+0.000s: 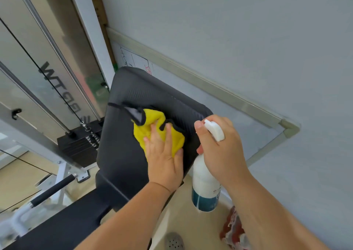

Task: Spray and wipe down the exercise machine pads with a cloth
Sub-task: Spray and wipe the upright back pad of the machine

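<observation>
A black back pad (133,94) of the exercise machine tilts up in the middle of the view, with a black seat pad (63,225) below it. My left hand (164,159) presses a yellow cloth (152,133) with black trim flat against the back pad, fingers spread and straight. My right hand (221,146) grips a white spray bottle (205,184) by its neck, just right of the pad's edge. The bottle has a white trigger head and a teal band at its base.
A weight stack (80,144) with cable and chrome guide rods stands to the left. A black foam roller bar (51,190) sits lower left. A framed whiteboard (191,77) hangs on the grey wall behind the pad. A grey clog (173,241) and a red bag (233,228) lie on the floor.
</observation>
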